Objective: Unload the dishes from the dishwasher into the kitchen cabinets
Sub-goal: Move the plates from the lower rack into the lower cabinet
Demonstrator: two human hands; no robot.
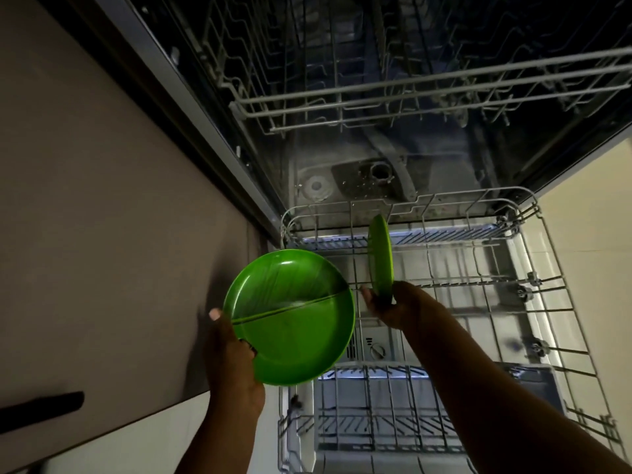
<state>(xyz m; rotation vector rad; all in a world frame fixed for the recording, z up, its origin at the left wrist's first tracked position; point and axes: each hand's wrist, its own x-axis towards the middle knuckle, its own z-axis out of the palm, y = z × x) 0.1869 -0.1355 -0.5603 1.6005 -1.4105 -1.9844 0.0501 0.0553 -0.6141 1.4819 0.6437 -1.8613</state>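
Note:
My left hand grips a stack of two green plates by their lower left rim, to the left of the pulled-out lower rack. The upper plate of the stack is shifted up and left over the lower one. My right hand holds a third green plate by its bottom edge; this plate stands on edge over the rack's middle, seen nearly side-on. The rest of the lower rack holds no dishes that I can see.
The open dishwasher tub lies beyond the rack, with the upper rack pulled partly out above it. A beige cabinet front with a dark handle is on the left. Pale floor is at the right.

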